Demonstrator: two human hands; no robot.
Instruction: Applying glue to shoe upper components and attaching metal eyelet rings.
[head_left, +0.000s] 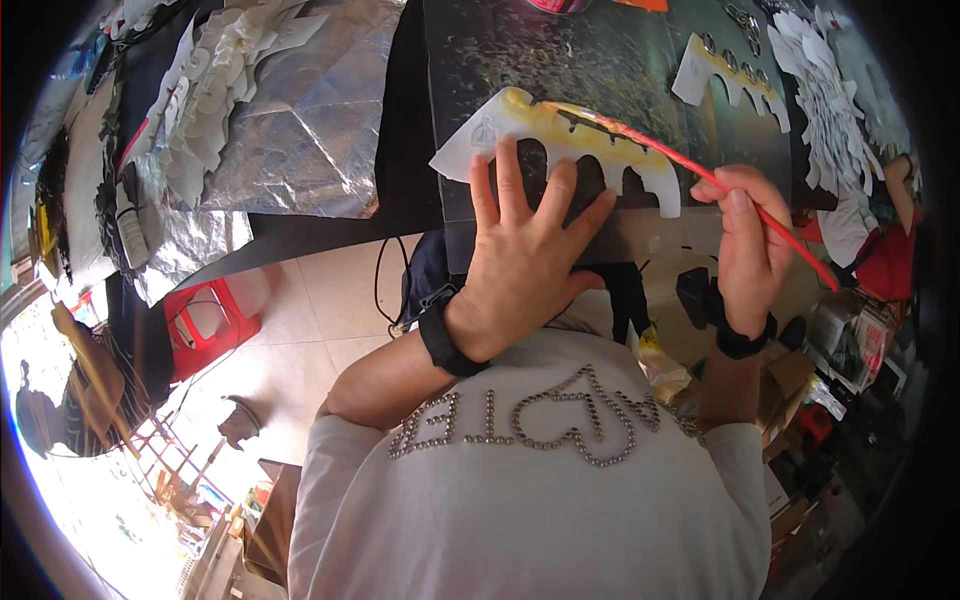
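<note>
A white cut-out piece (462, 158) with arched notches along its near edge lies on the dark, paint-stained table (500, 55). Yellow colour runs along its far edge. My left hand (520, 255) is spread open, its fingertips resting on the piece and its palm over the near table edge. In my right hand (750, 230) is a slim red-handled paintbrush (690, 163), pinched between thumb and fingers. The brush slants to the left across the piece, its yellowed tip at the far edge of the piece.
A similar yellow-edged cut-out (725, 75) lies at the back right, beside a pile of white cut-outs (815, 95). More white pieces (205, 120) lie on silver foil (310, 130) at left. A red stool (240, 325) stands below. Other people are partly visible at both sides.
</note>
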